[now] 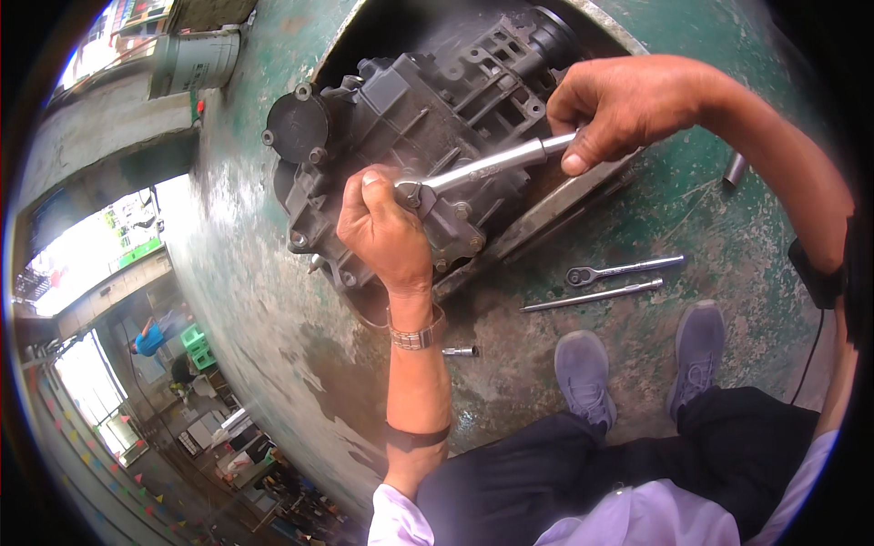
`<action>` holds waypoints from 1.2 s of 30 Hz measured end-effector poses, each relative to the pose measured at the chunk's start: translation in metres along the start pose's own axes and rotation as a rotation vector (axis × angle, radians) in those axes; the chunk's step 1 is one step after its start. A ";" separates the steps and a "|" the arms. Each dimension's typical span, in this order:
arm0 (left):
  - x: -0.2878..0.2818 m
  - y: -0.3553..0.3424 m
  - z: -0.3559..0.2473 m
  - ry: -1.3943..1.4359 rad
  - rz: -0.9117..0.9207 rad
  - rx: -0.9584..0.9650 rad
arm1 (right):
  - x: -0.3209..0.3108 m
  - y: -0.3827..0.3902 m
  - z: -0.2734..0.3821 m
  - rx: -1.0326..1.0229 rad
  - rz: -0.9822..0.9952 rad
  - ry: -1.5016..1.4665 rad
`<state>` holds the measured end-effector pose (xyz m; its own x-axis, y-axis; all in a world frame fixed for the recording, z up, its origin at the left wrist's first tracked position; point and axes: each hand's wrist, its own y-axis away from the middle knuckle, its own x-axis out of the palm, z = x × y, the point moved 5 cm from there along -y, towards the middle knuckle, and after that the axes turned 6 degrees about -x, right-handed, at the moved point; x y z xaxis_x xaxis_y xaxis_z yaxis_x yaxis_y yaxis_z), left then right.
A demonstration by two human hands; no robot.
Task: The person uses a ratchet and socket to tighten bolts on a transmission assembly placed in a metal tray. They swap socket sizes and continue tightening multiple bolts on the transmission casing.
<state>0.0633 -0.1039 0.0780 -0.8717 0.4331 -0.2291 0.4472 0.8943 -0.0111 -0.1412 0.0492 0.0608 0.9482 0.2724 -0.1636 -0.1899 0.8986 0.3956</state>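
Note:
A dark grey metal gearbox housing (pixel 391 109) with bolts and a round black cover (pixel 294 129) sits in a metal tray (pixel 555 214) on the floor. A long silver wrench (pixel 482 167) lies slantwise above the housing. My left hand (pixel 387 227) is closed around the wrench's head end, near a bolted plate; what sits under the fingers is hidden. My right hand (pixel 619 114) grips the other end of the wrench, thumb along the bar.
A ratchet (pixel 628 268), an extension bar (pixel 592 296) and a socket (pixel 460 350) lie on the green floor by my shoes (pixel 583 373). A metal tube (pixel 735 168) lies right. At left stand a bucket (pixel 191 64), a person in blue (pixel 147 338) and green plastic items (pixel 196 348).

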 end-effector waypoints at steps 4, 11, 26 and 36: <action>-0.001 0.003 -0.004 -0.037 0.020 0.031 | -0.012 0.013 -0.010 0.068 -0.133 -0.292; 0.001 0.008 -0.002 -0.005 0.032 0.068 | -0.018 0.023 -0.026 -0.102 -0.606 -0.688; 0.006 0.046 0.016 -0.114 -0.245 0.035 | -0.024 -0.094 0.149 -0.495 -1.107 0.333; -0.017 0.070 0.084 -0.427 -0.056 0.343 | 0.072 -0.158 0.174 -0.526 -0.761 0.559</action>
<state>0.1263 -0.0578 -0.0010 -0.7695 0.2385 -0.5925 0.5045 0.7958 -0.3349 0.0013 -0.1333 0.1435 0.6380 -0.4209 -0.6448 0.1879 0.8972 -0.3997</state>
